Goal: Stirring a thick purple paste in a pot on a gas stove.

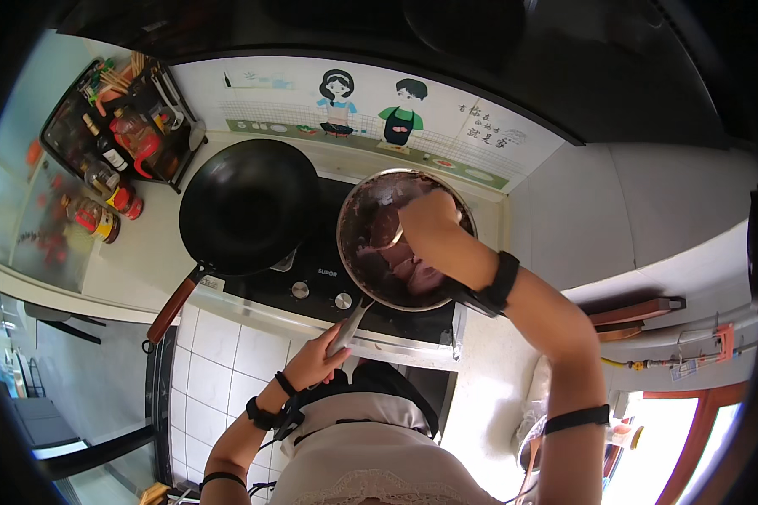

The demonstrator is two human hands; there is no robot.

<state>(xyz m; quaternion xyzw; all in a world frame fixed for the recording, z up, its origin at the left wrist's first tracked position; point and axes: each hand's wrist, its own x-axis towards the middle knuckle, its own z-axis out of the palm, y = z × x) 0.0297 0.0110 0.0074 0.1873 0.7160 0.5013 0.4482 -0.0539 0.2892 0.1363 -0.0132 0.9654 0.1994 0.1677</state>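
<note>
My left hand (pixel 314 361) is closed around the grey handle (pixel 351 328) of a deep pan (pixel 347 265) on the right side of the hob. Brownish-pink pieces that look like meat (pixel 410 268) lie inside it, and its inner wall is stained dark. Over the pan, my right hand (pixel 431 221) is curled with the wrist bent. A shiny metal utensil (pixel 397 237) shows just beside that hand, which seems to grip it; the fingers and most of the utensil are hidden.
A black wok (pixel 249 205) with a wooden handle (pixel 175 306) sits on the left of the SUPOR gas hob (pixel 319 287). Bottles and jars (pixel 101 221) stand by a black rack (pixel 183 126) at the left. A dark range hood (pixel 575 63) overhangs the back. Wooden boards (pixel 631 315) are at the right wall.
</note>
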